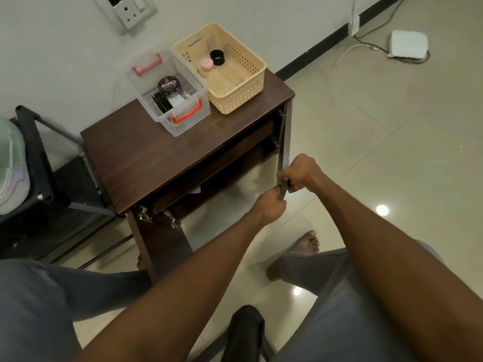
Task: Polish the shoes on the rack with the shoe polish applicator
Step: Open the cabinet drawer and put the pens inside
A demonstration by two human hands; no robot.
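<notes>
The polishing is not looking begun: no shoe is showing anywhere, so where the shoes are cannot be told, and the inside of the dark wooden cabinet (167, 152) is lying in shadow. Both hands are meeting at the free edge of the cabinet's right door (283, 158), which is standing swung open. The left hand (269, 207) is closing its fingers around the lower part of that edge, and the right hand (300, 173) is curling its fingers tight just above it, pinching the same edge; whether a small dark item is also sitting between them cannot be told. I judge this to be the opening step, with fetching the shoes, taking up the applicator and all the rubbing left to do. On the cabinet's top two containers are sitting against the wall: one clear plastic box (170, 92) with two red handles, holding one round polish tin (169, 86) and what may be dark brushes, and one cream perforated basket (222, 66) just beside it, holding one pink-capped bottle (207, 64) and one black jar (218, 57). A second door is hanging open at the cabinet's near-left corner.
</notes>
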